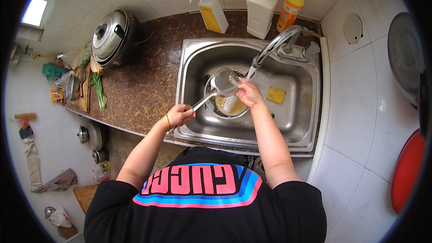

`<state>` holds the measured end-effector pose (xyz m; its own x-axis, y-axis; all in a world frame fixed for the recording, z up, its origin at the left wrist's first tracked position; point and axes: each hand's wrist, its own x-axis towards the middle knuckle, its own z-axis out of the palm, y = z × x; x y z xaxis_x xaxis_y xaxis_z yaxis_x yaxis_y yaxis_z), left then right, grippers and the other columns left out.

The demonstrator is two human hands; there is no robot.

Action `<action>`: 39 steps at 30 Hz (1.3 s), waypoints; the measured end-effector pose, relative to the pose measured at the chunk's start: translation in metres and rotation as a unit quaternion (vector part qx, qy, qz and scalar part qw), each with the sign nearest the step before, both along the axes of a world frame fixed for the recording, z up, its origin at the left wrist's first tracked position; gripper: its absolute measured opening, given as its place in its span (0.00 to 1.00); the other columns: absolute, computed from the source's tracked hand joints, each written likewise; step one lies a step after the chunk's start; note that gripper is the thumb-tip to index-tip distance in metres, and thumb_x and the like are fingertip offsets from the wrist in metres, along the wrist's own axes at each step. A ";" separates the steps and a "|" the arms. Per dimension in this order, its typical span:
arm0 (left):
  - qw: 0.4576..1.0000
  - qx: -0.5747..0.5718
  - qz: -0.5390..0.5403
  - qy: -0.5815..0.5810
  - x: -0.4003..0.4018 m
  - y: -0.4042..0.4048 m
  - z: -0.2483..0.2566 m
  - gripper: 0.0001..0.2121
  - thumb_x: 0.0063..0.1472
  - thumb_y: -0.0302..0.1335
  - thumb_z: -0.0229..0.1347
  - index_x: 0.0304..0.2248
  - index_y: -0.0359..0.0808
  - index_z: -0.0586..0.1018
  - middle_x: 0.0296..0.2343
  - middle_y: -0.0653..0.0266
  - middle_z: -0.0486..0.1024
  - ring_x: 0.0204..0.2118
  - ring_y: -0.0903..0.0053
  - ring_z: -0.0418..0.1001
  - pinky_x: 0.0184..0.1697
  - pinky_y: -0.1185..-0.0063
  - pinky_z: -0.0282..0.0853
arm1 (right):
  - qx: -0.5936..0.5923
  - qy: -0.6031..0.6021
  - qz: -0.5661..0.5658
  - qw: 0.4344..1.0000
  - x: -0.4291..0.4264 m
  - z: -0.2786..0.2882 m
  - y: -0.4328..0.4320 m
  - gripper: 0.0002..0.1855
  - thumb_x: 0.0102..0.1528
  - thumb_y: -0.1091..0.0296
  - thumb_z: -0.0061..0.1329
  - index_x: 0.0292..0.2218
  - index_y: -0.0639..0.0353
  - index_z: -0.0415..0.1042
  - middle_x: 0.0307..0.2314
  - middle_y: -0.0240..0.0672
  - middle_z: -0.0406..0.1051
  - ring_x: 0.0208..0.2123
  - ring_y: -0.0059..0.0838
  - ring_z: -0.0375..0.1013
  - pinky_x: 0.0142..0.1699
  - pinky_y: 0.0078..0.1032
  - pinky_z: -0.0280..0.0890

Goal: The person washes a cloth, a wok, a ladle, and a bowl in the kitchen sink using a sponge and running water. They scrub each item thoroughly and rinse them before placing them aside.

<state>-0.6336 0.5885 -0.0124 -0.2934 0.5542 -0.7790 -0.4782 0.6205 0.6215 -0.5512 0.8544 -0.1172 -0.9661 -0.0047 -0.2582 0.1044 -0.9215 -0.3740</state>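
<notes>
My left hand (180, 114) grips the long handle of a metal ladle (225, 82) over the sink (216, 140). At the right edge of the ladle's bowl, the fingers of my right hand (249, 92) hold the rim; the fingertips behind it are partly hidden. Water runs from the chrome faucet (276, 45) onto or just beside my right hand. Below the ladle, a round metal pot (211, 108) stands in the basin with cloudy yellowish liquid in it. To its right, a yellow sponge (276, 95) lies on the sink floor.
Behind the sink stand a spray bottle (212, 13), a white pump bottle (261, 8) and an orange bottle (290, 9). A lidded wok (109, 38) sits on the left counter (145, 84), with green vegetables (98, 91) nearby. A white pipe (324, 98) runs along the right wall.
</notes>
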 end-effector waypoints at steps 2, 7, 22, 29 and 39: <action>1.000 0.005 -0.002 -0.001 0.000 0.003 0.002 0.09 0.58 0.30 0.41 0.25 0.35 0.69 0.10 0.75 0.55 0.10 0.90 0.48 0.11 0.89 0.43 | 0.013 -0.061 -0.035 0.997 -0.004 -0.016 -0.001 0.15 0.45 0.79 0.39 0.38 0.65 0.62 0.32 0.38 0.66 0.32 0.28 0.67 0.37 0.30 0.63; 0.999 0.006 -0.027 0.025 0.004 0.005 -0.005 0.10 0.58 0.31 0.41 0.25 0.35 0.68 0.09 0.75 0.54 0.09 0.91 0.48 0.10 0.89 0.42 | 0.088 -0.210 -0.093 0.969 -0.010 -0.009 -0.009 0.05 0.44 0.77 0.45 0.27 0.61 0.66 0.22 0.32 0.66 0.24 0.25 0.67 0.28 0.28 0.64; 1.000 0.014 -0.016 0.007 0.002 0.016 -0.007 0.10 0.58 0.30 0.41 0.25 0.34 0.69 0.10 0.75 0.54 0.10 0.90 0.49 0.11 0.89 0.44 | 0.055 -0.143 -0.067 0.986 0.015 -0.008 0.011 0.12 0.45 0.79 0.37 0.34 0.61 0.63 0.26 0.34 0.66 0.26 0.27 0.68 0.31 0.25 0.66; 0.998 0.010 -0.039 0.058 0.014 0.024 -0.012 0.10 0.58 0.31 0.42 0.24 0.34 0.69 0.10 0.75 0.55 0.10 0.90 0.50 0.11 0.89 0.44 | 0.087 -0.209 -0.080 0.971 0.012 -0.018 0.015 0.05 0.45 0.70 0.47 0.26 0.59 0.66 0.18 0.29 0.66 0.19 0.22 0.66 0.24 0.21 0.63; 0.984 -0.032 -0.125 0.124 -0.002 0.049 -0.022 0.16 0.55 0.37 0.44 0.17 0.35 0.68 0.07 0.72 0.59 0.08 0.87 0.56 0.08 0.86 0.49 | 0.149 -0.365 -0.204 0.896 0.006 -0.010 0.016 0.12 0.45 0.57 0.50 0.24 0.55 0.66 0.16 0.26 0.64 0.14 0.20 0.60 0.18 0.17 0.55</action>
